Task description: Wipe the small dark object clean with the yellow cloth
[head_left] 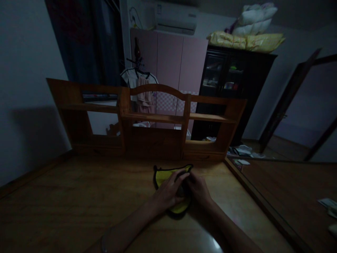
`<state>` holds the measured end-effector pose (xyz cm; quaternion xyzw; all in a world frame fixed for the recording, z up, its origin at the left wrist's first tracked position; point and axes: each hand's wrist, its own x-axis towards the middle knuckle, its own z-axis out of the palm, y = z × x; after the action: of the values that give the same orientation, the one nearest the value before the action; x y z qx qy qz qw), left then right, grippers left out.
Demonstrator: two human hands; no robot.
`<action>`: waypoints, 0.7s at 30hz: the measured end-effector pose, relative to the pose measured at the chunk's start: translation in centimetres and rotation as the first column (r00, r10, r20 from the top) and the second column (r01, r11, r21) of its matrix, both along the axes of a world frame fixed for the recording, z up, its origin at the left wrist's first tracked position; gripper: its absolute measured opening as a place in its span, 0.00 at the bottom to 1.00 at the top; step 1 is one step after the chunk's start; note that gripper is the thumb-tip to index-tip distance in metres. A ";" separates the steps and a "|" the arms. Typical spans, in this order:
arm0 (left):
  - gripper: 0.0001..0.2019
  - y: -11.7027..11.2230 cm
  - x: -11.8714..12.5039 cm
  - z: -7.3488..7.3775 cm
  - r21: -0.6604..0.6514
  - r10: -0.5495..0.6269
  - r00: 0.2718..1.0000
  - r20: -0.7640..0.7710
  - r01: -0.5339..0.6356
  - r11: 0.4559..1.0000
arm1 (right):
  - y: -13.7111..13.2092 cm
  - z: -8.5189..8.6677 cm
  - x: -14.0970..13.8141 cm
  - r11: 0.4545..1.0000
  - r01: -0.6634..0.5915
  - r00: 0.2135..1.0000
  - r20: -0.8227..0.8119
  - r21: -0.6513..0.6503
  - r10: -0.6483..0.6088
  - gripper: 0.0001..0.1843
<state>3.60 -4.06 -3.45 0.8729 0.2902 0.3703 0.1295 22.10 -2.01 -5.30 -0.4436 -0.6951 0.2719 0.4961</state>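
A yellow cloth with a black edge [164, 175] lies on the wooden surface [105, 196] in front of me. Its left corner is spread out, and a lower part shows beneath my hands. My left hand [170, 193] lies over the middle of it, with thumb and fingers curled round a dark grey part that may be the cloth's other side. At the right edge of the cloth, my right hand [199, 188] is closed with its fingers bent inward, close to the left fingertips. Dim light and the fingers hide what lies between the hands.
A wooden headboard-like shelf [154, 117] stands at the far edge of the surface. A raised wooden rim [252, 193] runs along the right. Behind are a pink wardrobe [170, 59], a black cabinet [255, 77] and hanging clothes [144, 91]. An open door [289, 102] is at right.
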 end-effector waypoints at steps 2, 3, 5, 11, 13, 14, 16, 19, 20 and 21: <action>0.46 -0.1 0.0 0.1 -0.002 0.023 0.999 0.027 -0.023 1.000 | -0.1 0.3 0.0 0.997 0.079 0.996 0.032 0.024 -0.080 0.11; 0.46 -0.2 0.1 0.1 -0.002 0.035 0.999 0.036 -0.035 0.999 | -0.1 0.4 0.0 0.993 0.112 0.993 0.035 0.035 -0.114 0.10; 0.46 -0.2 0.1 0.1 0.000 0.058 0.997 0.044 -0.058 0.998 | -0.3 0.6 -0.1 0.988 0.151 0.988 0.027 0.043 -0.152 0.08; 0.43 0.3 0.0 0.0 0.096 0.150 0.988 0.035 -0.153 0.984 | -0.2 0.9 -0.3 0.994 0.106 0.992 -0.068 -0.006 -0.106 0.09; 0.40 0.5 -0.1 -0.1 0.141 0.201 0.978 0.052 -0.206 0.968 | 0.0 0.9 -0.4 0.997 0.057 0.984 -0.163 -0.057 -0.066 0.12; 0.39 0.6 -0.1 -0.2 0.153 0.225 0.972 0.070 -0.233 0.960 | 0.2 0.9 -0.5 0.995 0.026 0.972 -0.229 -0.096 -0.048 0.13; 0.37 0.8 -0.1 -0.2 0.155 0.258 0.959 0.120 -0.275 0.949 | 0.3 1.0 -0.7 0.980 -0.065 0.925 -0.379 -0.189 -0.012 0.15; 0.38 0.8 -0.2 -0.1 0.117 0.265 0.941 0.210 -0.293 0.949 | 0.2 1.3 -0.9 0.914 -0.280 0.809 -0.585 -0.293 0.060 0.16; 0.39 0.8 -0.2 0.0 0.095 0.260 0.935 0.241 -0.290 0.952 | 0.2 1.3 -1.0 0.883 -0.358 0.766 -0.636 -0.303 0.092 0.16; 0.39 0.8 -0.2 0.1 0.070 0.256 0.928 0.271 -0.284 0.956 | 0.2 1.3 -1.0 0.853 -0.424 0.727 -0.676 -0.304 0.120 0.15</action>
<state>3.45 -3.28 -3.31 0.7744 0.3678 0.5104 0.0668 21.06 -1.84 -3.96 -0.3150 -0.4651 0.6260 0.5409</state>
